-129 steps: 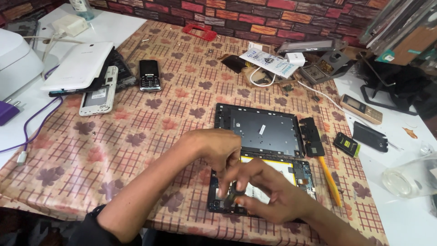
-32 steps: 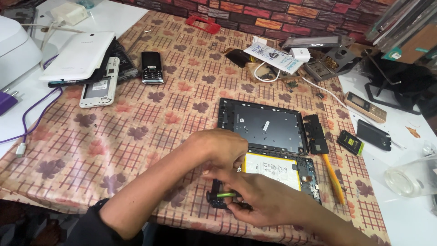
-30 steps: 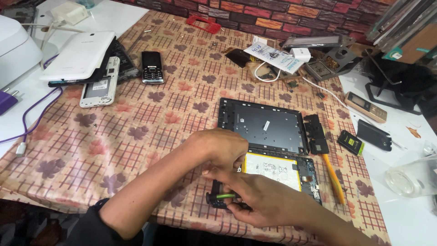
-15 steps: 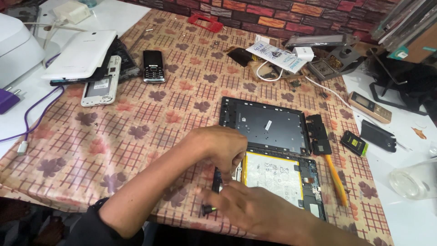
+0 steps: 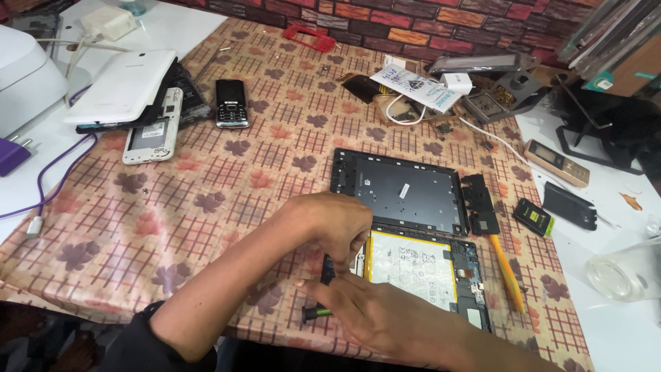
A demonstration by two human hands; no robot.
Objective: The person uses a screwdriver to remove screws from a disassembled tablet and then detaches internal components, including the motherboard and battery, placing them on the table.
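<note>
left hand (image 5: 330,224): fingers curled, pinching | right hand (image 5: 372,313): flat, fingers extended left

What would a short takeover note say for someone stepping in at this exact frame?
Left hand: curled over the left edge of the opened tablet, fingertips on its frame.
Right hand: gripping a small green-handled tool beside that same edge.
Tablet lies on the patterned tablecloth, internals up, pale battery exposed.
Done: the black back panel is off and lies just above the tablet.
Left: battery and boards are in place. An orange pry tool lies to the right.
</note>
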